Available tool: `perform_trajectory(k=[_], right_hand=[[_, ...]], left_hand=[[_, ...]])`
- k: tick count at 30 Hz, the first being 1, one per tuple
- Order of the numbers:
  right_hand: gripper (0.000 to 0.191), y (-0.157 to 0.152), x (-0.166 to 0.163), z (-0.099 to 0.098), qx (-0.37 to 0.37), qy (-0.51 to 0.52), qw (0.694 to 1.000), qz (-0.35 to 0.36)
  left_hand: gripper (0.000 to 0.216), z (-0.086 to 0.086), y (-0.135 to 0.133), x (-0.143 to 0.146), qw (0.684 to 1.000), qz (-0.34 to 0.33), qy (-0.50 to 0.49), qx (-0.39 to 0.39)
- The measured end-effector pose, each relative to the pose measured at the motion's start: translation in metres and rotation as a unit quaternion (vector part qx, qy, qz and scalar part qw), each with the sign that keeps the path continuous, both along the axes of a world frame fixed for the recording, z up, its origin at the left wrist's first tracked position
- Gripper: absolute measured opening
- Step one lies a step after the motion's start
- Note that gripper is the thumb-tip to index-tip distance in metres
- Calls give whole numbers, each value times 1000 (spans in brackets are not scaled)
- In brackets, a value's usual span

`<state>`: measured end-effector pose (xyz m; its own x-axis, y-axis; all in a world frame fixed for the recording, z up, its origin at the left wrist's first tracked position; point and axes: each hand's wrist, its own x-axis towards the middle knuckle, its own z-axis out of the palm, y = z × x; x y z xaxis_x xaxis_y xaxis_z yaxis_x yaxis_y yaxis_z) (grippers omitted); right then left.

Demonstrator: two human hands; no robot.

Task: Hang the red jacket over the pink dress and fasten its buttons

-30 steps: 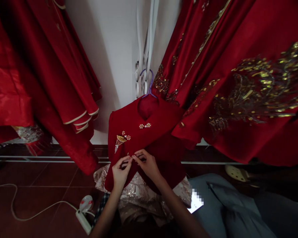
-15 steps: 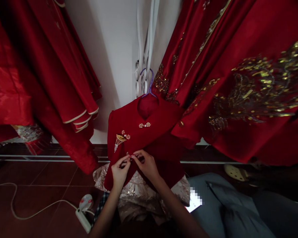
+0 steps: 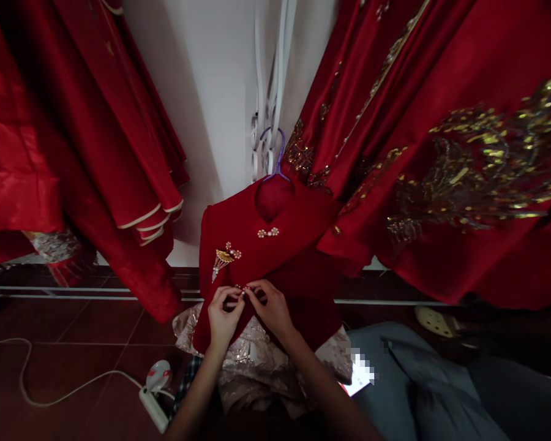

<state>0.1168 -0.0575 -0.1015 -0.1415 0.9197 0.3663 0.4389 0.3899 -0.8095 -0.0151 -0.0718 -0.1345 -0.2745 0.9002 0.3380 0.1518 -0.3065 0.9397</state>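
Note:
A red jacket (image 3: 275, 257) hangs in front of me on a purple hanger (image 3: 279, 160). Pearl flower clasps (image 3: 269, 233) sit below its neckline, and a gold fan brooch (image 3: 223, 256) with dangling beads is on its left side. Lower down, my left hand (image 3: 226, 311) and my right hand (image 3: 270, 306) meet fingertip to fingertip at the jacket's front opening. Both pinch a small pearl clasp (image 3: 243, 292), mostly covered by the fingers. Pale shiny fabric (image 3: 252, 352) shows beneath the jacket's hem.
Red garments (image 3: 119, 122) hang at left, and a red gown with gold sequins (image 3: 482, 159) hangs at right. A power strip (image 3: 153, 408) with a white cord lies on the tiled floor. At right are someone's grey-clothed leg (image 3: 408, 373), a lit phone (image 3: 360, 375) and a yellow clog (image 3: 434, 321).
My left hand has shifted very slightly right and its fingers have bunched closer at the clasp. The right hand stays nearly in place.

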Motion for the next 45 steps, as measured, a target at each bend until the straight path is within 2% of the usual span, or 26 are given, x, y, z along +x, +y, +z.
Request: perform_trajectory(k=[3,5,8,11,13,15,18,22,28,33,39,45], right_hand=[[18,0,0,4,-4,2,1000,-5],[18,1,4,11,-22,4,1000,16],[21,2,16,28,-67,9,995,67],[23,-1,31,48,-102,30,993,48],[27,-5,38,60,-110,42,993,15],[31,-11,42,70,-111,36,993,-7],[28,-15,41,78,-91,3,996,-8],[20,-11,37,71,-59,-13,998,5],[17,-3,24,47,-81,4,995,55],[15,0,14,32,-89,-7,995,39],[14,5,16,24,-93,-1,994,57],[13,7,13,16,-86,0,995,49]], left_hand=[[15,2,0,1,1000,-5,9,3],[18,1,-1,2,1000,5,12,17],[24,-3,-3,3,996,65,-19,56],[16,-5,-6,2,987,128,-30,89],[12,-5,-8,1,990,117,9,85],[14,-3,-8,2,994,75,47,56],[21,0,-9,4,997,34,64,18],[22,4,-10,6,998,23,53,12],[18,6,-8,5,998,20,57,9],[18,3,-7,5,998,29,50,7],[17,1,-5,5,997,37,59,21],[20,-2,-5,5,999,38,36,-13]])
